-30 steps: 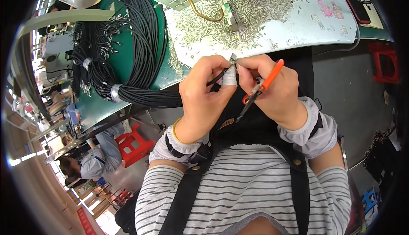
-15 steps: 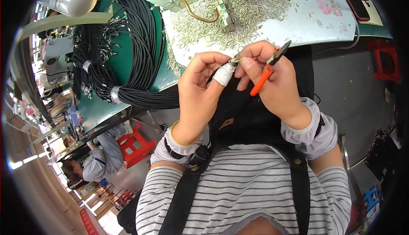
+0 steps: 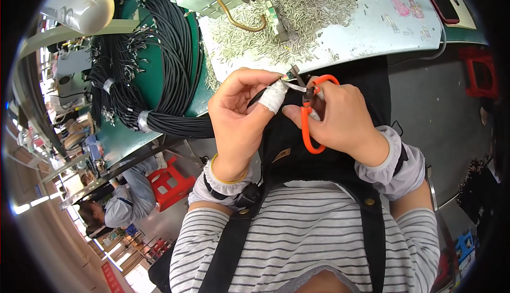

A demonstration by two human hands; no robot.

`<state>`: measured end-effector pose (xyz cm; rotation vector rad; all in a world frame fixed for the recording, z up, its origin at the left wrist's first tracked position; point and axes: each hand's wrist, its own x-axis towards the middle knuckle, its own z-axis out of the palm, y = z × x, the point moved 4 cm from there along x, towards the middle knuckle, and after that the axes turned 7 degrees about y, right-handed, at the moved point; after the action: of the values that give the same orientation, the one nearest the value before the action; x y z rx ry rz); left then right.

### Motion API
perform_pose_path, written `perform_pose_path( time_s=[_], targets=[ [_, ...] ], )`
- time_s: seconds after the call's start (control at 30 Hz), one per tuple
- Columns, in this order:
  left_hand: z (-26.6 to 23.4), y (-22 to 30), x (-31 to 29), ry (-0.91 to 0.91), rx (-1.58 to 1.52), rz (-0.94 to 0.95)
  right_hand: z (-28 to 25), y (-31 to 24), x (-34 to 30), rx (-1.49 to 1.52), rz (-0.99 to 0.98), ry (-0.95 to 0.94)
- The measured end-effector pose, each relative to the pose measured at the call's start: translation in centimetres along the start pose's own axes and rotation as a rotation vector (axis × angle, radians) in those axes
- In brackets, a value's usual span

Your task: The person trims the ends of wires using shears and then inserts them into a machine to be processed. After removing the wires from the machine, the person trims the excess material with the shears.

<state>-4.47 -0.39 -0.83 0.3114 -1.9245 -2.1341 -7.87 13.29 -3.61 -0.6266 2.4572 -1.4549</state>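
Note:
My left hand [image 3: 236,115] pinches the end of a black cable [image 3: 258,97] between thumb and forefinger. White tape [image 3: 272,96] wraps the thumb. At the fingertips, a small metallic connector end [image 3: 291,73] with thin coloured wires pokes out, too small to make out fully. My right hand [image 3: 342,118] grips a pair of orange-handled scissors [image 3: 308,97], its fingers in the handle loops. The blades are spread and point left, with their tips at the connector end beside my left fingertips. Whether they touch the wires, I cannot tell.
Small metal pieces [image 3: 313,11] lie heaped on a pale board [image 3: 366,35], beside a machine with a bent brass-coloured tube [image 3: 234,22]. Bundled black cables [image 3: 175,54] cover the green table at left. A phone [image 3: 443,9] lies far right. Another person [image 3: 125,205] sits at left.
The scissors have swung round in my right hand, from closed and pointing away to spread with the blades toward the cable end. My left hand has shifted slightly left.

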Motion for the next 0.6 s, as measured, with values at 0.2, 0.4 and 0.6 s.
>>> perform_pose_path(
  time_s=[0.2,0.4,0.6],
  targets=[
    [0.1,0.0,0.1,0.0,0.051,0.015,0.5,0.2,-0.3,-0.025,0.013,0.051],
    [0.1,-0.6,1.1,0.017,-0.055,-0.214,1.0,0.9,-0.4,0.072,0.03,0.059],
    [-1.1,-2.7,5.4,0.016,-0.261,-0.418,-0.2,0.9,2.0,0.699,0.33,0.106]
  ],
)
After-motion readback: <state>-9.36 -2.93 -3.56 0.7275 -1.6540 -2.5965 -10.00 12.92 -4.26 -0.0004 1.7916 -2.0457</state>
